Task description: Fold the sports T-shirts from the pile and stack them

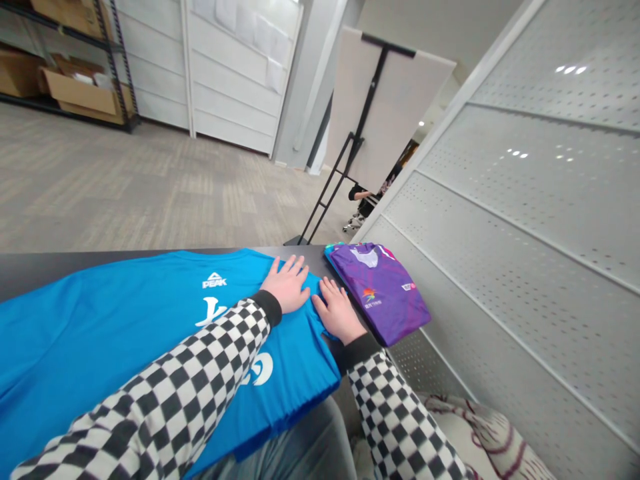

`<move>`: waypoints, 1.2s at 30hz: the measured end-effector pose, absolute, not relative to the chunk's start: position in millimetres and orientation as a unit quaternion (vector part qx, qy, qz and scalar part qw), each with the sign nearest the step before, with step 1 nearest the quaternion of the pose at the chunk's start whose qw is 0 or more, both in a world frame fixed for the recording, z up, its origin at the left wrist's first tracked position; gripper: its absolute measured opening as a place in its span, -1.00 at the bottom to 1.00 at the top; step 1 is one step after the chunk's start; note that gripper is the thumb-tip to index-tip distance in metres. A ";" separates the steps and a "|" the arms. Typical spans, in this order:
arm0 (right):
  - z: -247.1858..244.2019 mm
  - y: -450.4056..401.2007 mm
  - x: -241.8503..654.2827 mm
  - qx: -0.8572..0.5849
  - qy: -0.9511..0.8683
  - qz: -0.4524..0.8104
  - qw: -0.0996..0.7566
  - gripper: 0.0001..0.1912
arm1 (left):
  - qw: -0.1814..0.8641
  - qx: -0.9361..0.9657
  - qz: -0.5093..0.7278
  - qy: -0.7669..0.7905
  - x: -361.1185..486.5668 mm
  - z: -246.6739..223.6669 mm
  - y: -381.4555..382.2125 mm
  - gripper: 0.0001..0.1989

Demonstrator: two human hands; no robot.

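A blue shirt (150, 333) with white PEAK lettering and other white marks lies spread over the dark table (30, 267), its near edge hanging above my lap. My left hand (287, 285) rests flat on the shirt's upper right part, fingers spread. Just to the right, my right hand (339, 310) lies on the shirt's right edge with its fingers extended. The two hands are a small gap apart, and neither grasps anything. Beyond my right hand sits a folded purple shirt (383, 290) on top of other folded clothing.
A white perforated partition (500, 213) runs along the right side. Past the table stands a board (390, 100) on a black easel. Shelves with cardboard boxes (85, 93) are at the back left. Patterned fabric (490, 433) lies at the lower right. A person's arm shows behind the easel.
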State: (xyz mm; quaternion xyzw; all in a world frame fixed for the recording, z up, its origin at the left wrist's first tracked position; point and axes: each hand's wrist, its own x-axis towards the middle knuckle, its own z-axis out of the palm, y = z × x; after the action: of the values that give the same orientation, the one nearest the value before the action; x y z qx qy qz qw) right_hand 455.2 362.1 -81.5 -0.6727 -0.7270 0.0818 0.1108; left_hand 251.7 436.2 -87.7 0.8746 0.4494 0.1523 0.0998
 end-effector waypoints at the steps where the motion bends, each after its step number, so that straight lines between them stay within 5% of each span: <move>1: -82.2 361.9 457.7 -0.671 -0.725 0.083 0.130 -0.30 | 0.105 0.881 0.145 0.438 251.8 -87.7 436.3 -0.25; 6: -81.9 348.6 476.1 -0.659 -0.721 0.047 0.208 -0.34 | 0.127 0.886 0.117 0.431 251.4 -88.7 436.1 -0.24; 13: -97.0 322.1 486.4 -0.682 -0.716 0.015 0.150 -0.35 | 0.124 0.884 0.117 0.435 252.2 -89.9 436.7 -0.23; 36: -107.0 325.5 494.5 -0.699 -0.678 0.000 0.230 -0.42 | 0.123 0.889 0.112 0.428 250.3 -85.4 435.1 -0.26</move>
State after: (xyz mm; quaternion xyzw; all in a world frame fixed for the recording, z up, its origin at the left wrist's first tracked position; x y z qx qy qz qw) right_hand 494.5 325.5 -107.0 -0.6986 -0.6776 0.0001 0.2296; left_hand 250.3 435.1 -85.4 0.8886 0.4275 0.1119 0.1229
